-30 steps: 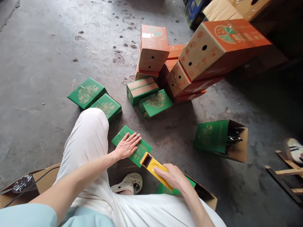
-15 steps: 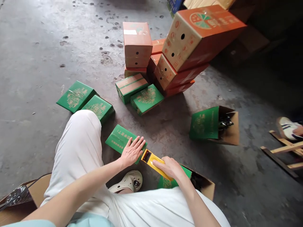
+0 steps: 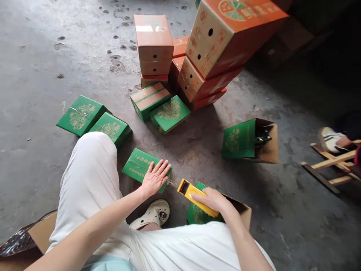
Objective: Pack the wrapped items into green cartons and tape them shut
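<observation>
My left hand (image 3: 155, 176) lies flat on top of a green carton (image 3: 137, 162) with printed lettering, its fingers stretched toward the carton's right end. A yellow tape dispenser (image 3: 197, 197) is in the grip of my right hand (image 3: 212, 199), a short way right of that carton. Between the dispenser and the carton's right end runs a strip of clear tape (image 3: 172, 183). Under and behind my right hand stands another green carton (image 3: 194, 215), open, its contents mostly hidden.
Orange cartons (image 3: 222, 41) are stacked at the back, with green cartons (image 3: 170, 113) before them. Two more green cartons (image 3: 109, 127) lie beyond my left knee. An open green carton (image 3: 239, 141) holds dark packets. A wooden stool (image 3: 332, 167) and another person's shoe (image 3: 331, 140) are at right.
My right hand has drawn the tape dispenser away to the right from the green carton, and tape now spans the gap. My left hand stays on the carton. The view has shifted slightly.
</observation>
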The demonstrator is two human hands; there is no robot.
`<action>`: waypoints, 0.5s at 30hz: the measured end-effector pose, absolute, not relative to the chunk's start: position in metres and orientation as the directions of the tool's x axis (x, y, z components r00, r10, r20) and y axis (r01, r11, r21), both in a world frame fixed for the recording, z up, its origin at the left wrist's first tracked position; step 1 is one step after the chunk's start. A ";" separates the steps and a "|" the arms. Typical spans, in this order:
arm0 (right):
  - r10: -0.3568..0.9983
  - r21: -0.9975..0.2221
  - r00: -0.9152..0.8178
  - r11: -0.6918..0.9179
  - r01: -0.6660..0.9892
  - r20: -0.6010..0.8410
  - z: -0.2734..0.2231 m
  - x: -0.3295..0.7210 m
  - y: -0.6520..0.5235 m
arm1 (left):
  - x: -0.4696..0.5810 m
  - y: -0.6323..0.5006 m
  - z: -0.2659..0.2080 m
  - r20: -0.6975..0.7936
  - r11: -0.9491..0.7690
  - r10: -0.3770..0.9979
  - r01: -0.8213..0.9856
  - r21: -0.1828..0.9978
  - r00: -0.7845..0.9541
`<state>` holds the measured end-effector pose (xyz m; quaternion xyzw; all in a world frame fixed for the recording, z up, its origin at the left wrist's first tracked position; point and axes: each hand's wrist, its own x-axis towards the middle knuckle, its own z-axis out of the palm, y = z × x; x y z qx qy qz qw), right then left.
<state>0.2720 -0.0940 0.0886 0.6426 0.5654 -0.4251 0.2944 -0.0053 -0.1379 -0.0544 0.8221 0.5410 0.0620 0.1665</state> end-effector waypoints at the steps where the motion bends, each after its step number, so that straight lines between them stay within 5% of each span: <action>1: 0.464 -0.060 0.017 -0.152 0.986 -0.886 0.080 0.260 -0.091 | -0.005 -0.138 -0.054 -0.077 -0.358 0.910 0.866 0.348 0.407; 11: 0.532 0.002 0.069 -0.126 0.992 -0.844 0.025 0.176 -0.070 | -0.004 -0.140 -0.054 -0.036 -0.373 0.910 0.855 0.361 0.412; 15: 0.519 0.010 0.049 -0.076 0.997 -0.853 0.022 0.182 -0.062 | -0.029 -0.125 -0.048 -0.125 -0.488 0.818 0.791 0.369 0.562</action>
